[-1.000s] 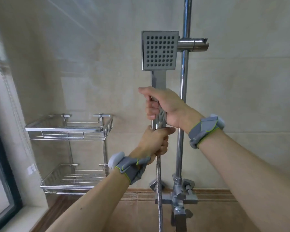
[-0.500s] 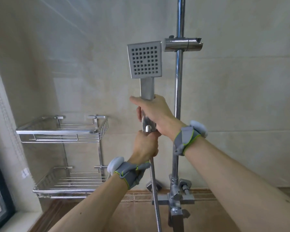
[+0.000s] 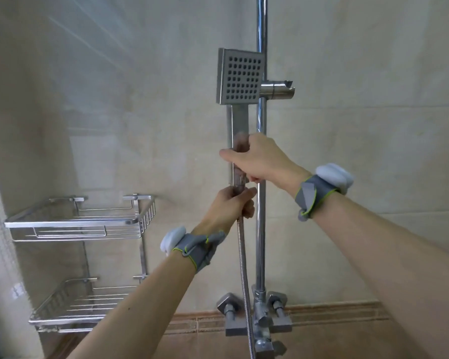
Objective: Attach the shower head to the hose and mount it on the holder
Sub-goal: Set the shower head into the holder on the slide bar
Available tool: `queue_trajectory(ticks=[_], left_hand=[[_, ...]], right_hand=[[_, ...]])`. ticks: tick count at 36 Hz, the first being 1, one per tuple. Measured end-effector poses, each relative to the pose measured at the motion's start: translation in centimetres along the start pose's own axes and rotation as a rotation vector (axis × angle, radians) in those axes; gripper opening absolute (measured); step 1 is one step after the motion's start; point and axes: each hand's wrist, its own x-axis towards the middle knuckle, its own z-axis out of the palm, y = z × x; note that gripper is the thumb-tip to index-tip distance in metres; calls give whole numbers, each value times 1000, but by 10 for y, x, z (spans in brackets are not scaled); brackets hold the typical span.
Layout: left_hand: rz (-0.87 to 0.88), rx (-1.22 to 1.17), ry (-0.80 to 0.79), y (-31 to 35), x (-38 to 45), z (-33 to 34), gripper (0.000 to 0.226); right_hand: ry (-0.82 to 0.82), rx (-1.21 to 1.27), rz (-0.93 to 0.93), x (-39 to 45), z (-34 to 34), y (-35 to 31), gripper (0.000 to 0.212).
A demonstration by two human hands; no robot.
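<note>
A square chrome shower head [image 3: 240, 76] stands upright on its flat handle, its face covering the left end of the chrome holder [image 3: 278, 89] on the vertical rail [image 3: 261, 156]. My right hand [image 3: 258, 159] is wrapped around the middle of the handle. Just below, my left hand [image 3: 230, 208] grips the handle's bottom end where the metal hose [image 3: 243, 270] joins it. The hose hangs straight down past the tap. The joint itself is hidden by my fingers.
A chrome mixer tap [image 3: 259, 317] with two side knobs sits at the foot of the rail. Two wire shelves, the upper shelf [image 3: 81, 224] and the lower shelf [image 3: 75, 307], are fixed to the tiled wall at left. A window frame edges the far left.
The shower head has moved right and up, from left of the holder to overlapping its left end. Both hands kept their grip on the handle and hose end.
</note>
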Motion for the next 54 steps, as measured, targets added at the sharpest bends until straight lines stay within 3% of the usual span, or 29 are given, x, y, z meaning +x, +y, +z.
queue_trajectory(ticks=[4,7,9,16,19,24,30,39,45,54], left_hand=[[23,188,-88,-4,4,2,23],[57,464,-149,-13,9,6,31],[57,564,-175,-17,14,14,31],[5,510,-228,-14,34,57,23],[41,491,-200,-8,44,76,23],[-36,101,-61,-4,56,99,17],[-116,48,-46,-6,73,109,11],[21,-17,89,12,104,119,14],[51,-194,115,33,117,120,16],[87,-210,235,37,127,119,16]], right_hand=[[154,16,-28,17,-22,10,24],[248,82,7,31,-44,13,44],[270,109,13,37,-62,12,46],[301,85,-17,51,-108,8,37],[369,71,-14,59,-116,9,45],[476,67,-4,64,-128,17,69],[492,109,-51,70,-137,26,49],[565,83,-175,84,-142,16,47],[591,42,-233,91,-148,5,50],[600,62,-211,98,-147,-10,44]])
